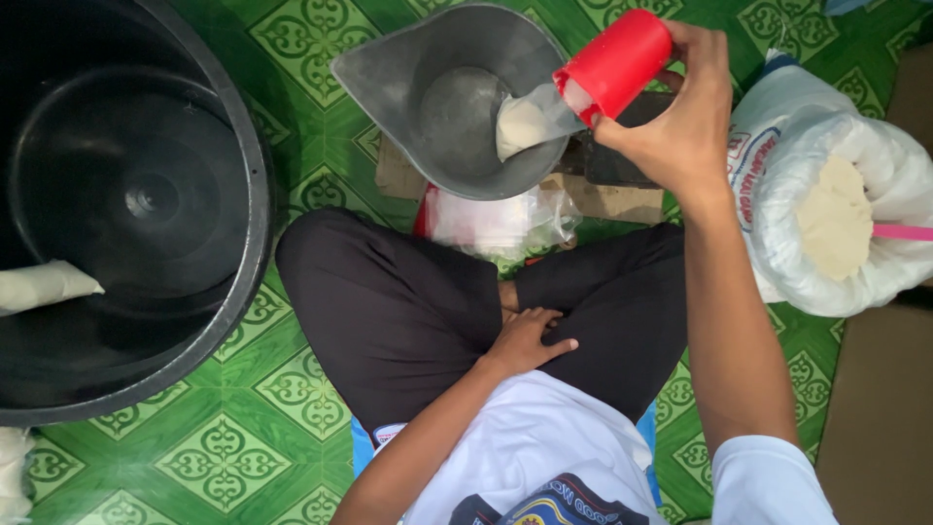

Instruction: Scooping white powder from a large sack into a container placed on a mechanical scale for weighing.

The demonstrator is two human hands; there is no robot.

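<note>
My right hand grips the tilted red cup, fingers wrapped, above the grey scale pan; my left hand rests loosely spread on my leg.

The right hand holds a tilted red cup with a small clear bag of flour at its mouth over the grey metal scale pan, while the left hand rests on the black trousers.

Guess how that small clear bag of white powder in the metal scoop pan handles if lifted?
Likely floppy: the small bag is thin clear film, slumped against the pan. Probably light, only partly filled. Its mouth sits in the red cup, so it may spill.
</note>
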